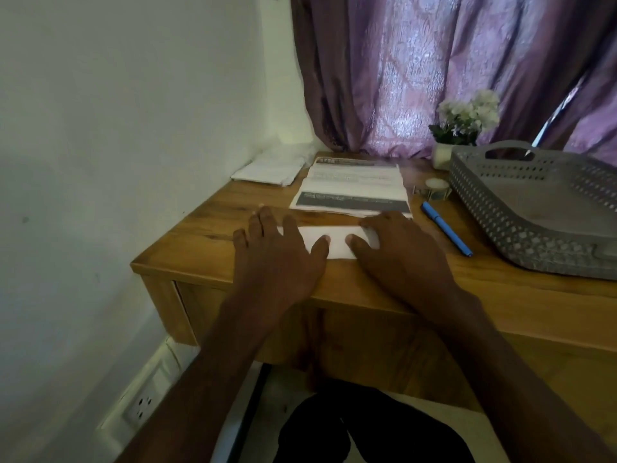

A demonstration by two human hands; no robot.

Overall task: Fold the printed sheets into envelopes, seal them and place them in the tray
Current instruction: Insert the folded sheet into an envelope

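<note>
Folded sheet (329, 242) pressed flat at near edge of wooden worktop (207, 242) by left hand (277, 259) and right hand (400, 259); fingers spread, nothing gripped. Paper judged light, thin, easily creased; best held at edges. Printed stack (350, 185) lies behind it, grey tray (521, 208) at right. Purple curtain (434, 68) behind.

tray (534, 208) cropped right, sheet print (350, 185) unreadable

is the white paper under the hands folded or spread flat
Folded: the white paper is a short narrow strip, pressed by both hands.
</note>
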